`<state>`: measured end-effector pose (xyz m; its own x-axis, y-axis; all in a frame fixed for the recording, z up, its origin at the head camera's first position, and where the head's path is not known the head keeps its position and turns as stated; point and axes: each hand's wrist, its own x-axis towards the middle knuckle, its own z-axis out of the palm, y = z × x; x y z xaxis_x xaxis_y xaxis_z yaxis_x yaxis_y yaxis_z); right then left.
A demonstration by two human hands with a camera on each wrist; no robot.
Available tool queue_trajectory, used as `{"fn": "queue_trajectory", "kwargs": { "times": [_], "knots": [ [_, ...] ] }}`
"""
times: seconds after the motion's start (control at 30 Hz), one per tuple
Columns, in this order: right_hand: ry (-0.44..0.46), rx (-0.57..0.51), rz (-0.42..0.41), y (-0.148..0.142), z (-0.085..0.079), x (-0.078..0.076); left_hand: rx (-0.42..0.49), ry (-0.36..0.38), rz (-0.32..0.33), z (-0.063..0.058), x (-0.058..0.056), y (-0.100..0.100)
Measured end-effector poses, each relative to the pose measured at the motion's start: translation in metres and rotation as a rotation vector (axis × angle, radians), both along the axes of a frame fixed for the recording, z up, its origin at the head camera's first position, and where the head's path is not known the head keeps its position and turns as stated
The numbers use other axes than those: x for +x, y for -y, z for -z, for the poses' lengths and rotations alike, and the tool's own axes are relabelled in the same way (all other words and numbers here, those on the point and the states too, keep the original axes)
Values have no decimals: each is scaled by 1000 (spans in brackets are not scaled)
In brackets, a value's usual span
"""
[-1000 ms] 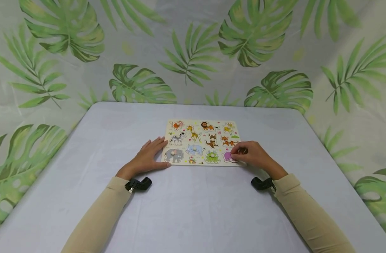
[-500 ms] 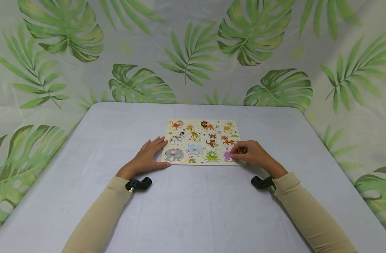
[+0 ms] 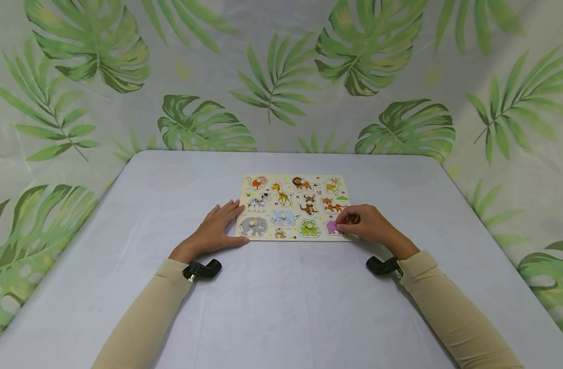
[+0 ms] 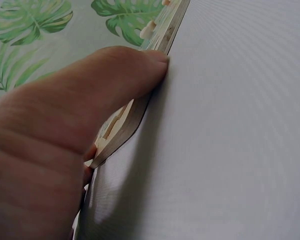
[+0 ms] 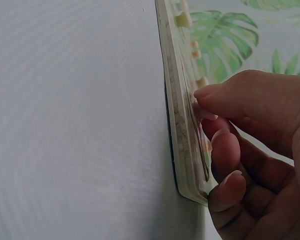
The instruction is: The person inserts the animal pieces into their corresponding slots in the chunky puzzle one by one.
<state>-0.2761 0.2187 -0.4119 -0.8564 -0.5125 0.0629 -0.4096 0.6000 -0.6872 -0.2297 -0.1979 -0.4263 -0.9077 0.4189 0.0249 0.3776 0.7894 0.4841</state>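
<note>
A wooden peg puzzle board (image 3: 273,178) with painted animal pieces lies flat on the table. At its left edge my left hand (image 3: 211,228) rests with fingers spread, the fingertips on the side and the thumb (image 4: 140,70) along the front left corner. My right hand (image 3: 371,225) pinches a purple animal-shaped puzzle piece (image 3: 330,228) at the board's front right corner, between thumb (image 5: 225,95) and index finger. The hand hides part of that piece and its knob. The other right fingers curl loosely beside the board's edge.
Among the other pieces in the board are a grey elephant (image 3: 259,227), a blue rhino (image 3: 286,219), a green frog (image 3: 310,229) and a zebra (image 3: 257,204), several with knobs. A white cloth covers the table (image 3: 281,302). Leaf-print fabric (image 3: 290,61) hangs behind and at both sides.
</note>
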Motion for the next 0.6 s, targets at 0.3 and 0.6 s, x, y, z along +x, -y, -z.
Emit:
{"fn": "queue_trajectory", "kwargs": {
  "times": [0.3,0.6],
  "knots": [
    [-6,0,-11,3,2,0,-4,9,-11,2,1,2],
    [-22,-8,-26,1,0,-1,-2,4,-12,3,1,3]
  ]
}}
